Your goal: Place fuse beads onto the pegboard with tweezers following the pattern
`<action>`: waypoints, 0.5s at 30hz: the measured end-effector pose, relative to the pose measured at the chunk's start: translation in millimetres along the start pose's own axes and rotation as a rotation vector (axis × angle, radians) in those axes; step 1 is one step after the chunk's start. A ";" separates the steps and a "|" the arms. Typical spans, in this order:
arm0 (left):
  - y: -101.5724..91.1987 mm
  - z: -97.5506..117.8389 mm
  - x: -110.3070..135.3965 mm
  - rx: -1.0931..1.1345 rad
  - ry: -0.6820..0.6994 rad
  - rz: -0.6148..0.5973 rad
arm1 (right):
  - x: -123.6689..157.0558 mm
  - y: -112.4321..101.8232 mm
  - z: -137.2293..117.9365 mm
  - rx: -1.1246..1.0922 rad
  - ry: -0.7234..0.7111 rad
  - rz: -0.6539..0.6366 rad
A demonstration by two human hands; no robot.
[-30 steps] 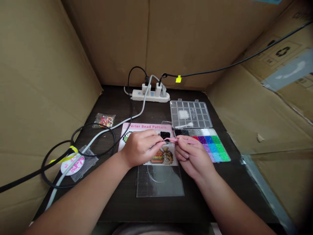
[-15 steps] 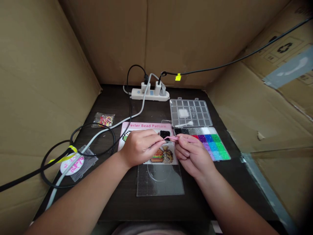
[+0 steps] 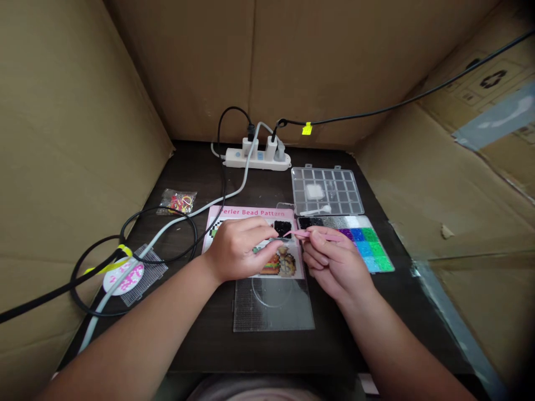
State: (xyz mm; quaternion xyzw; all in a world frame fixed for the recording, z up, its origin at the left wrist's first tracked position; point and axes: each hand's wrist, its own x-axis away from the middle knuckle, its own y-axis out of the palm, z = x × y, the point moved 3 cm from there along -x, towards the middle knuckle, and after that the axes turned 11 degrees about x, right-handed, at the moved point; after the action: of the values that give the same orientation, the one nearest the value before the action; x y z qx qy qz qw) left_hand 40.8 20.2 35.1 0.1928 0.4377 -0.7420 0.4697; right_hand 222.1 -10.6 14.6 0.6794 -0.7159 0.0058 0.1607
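Observation:
Pink tweezers [image 3: 298,234] are gripped in my right hand [image 3: 334,262], their bent tips pointing left. Those tips sit at the lower edge of a small tray of black beads [image 3: 283,229]. My left hand [image 3: 238,250] is open just left of the tray, thumb and forefinger apart with a gap between them. I see nothing held in it. Under both hands lies a printed Perler bead pattern sheet [image 3: 251,212], partly covered by the left hand; a burger picture shows on it. A clear pegboard [image 3: 273,312] overlaps the sheet's near side.
A bead case [image 3: 370,248] with coloured compartments stands right, its clear lid [image 3: 328,189] folded back holding a white scoop [image 3: 316,210]. Behind is a power strip [image 3: 257,159]. Cables [image 3: 171,223] cross the left side, over a pink-and-white disc [image 3: 129,278]. Cardboard walls surround the table.
My left thumb and forefinger have parted from a pinch at the tweezers' tips. The tweezers and my right hand have shifted slightly right, away from the left fingers.

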 end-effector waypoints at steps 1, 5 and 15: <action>-1.5 -0.1 -0.6 -0.004 -0.006 0.016 | 0.5 -3.6 -1.4 0.031 -0.024 0.024; -12.4 -7.7 -4.2 -0.029 -0.188 0.190 | 6.2 -19.9 -8.7 0.273 -0.097 0.161; -25.6 -51.2 4.3 0.535 -0.900 0.477 | 11.5 -32.9 -9.1 0.847 -0.145 0.205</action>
State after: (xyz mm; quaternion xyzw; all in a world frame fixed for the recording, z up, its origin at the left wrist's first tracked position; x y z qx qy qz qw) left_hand 10.1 64.9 16.3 0.0636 -0.0637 -0.7094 0.6991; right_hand 255.8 -22.2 19.0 0.6093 -0.7235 0.2671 -0.1841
